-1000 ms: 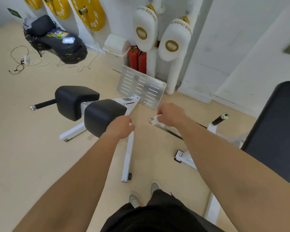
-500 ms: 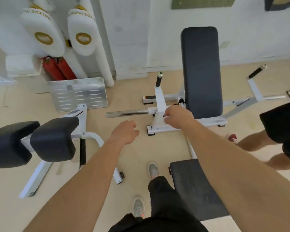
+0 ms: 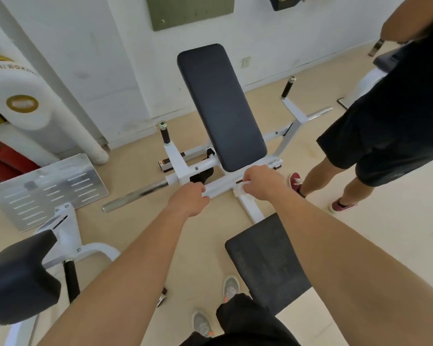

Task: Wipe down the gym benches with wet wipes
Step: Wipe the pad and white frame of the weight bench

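over bench [image 3: 223, 108], right hand [image 3: 263, 183] curled round wipe [image 3: 244, 188]

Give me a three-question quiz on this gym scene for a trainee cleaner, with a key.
1. True or false: the bench's black backrest pad is tilted up, not lying flat.
2. The bystander's shoes are: A white, B dark red, C black.
3. Which hand pinches the white wet wipe?
Key: 1 true; 2 B; 3 the right hand.
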A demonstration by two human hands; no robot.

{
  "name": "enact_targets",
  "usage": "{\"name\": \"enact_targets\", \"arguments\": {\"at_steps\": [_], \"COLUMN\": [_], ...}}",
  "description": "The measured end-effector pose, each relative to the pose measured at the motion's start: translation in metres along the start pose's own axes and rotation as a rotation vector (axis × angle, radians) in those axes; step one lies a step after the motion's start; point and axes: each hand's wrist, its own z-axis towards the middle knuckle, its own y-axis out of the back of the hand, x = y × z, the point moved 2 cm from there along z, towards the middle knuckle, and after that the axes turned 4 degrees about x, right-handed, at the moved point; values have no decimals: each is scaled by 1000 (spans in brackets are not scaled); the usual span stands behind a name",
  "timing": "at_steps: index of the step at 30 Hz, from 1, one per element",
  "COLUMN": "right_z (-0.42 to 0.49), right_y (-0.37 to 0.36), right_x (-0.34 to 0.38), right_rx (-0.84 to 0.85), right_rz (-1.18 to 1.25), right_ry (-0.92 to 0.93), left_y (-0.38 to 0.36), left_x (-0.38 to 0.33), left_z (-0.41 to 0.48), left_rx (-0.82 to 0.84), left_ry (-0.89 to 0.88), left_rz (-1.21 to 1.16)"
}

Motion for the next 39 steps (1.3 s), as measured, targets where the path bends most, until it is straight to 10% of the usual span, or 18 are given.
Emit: {"name": "enact_targets", "arguments": {"at_steps": [39], "right_z": [499], "right_y": [215], "right_x": [-173], "right_rx": [117], "right_rz": [159], "right_ry": [-64], "left_y": [188], "left_x": [-147], "left_z": [546], "left_rx": [106], "left_ry": [3], "left_rz": [65]}}
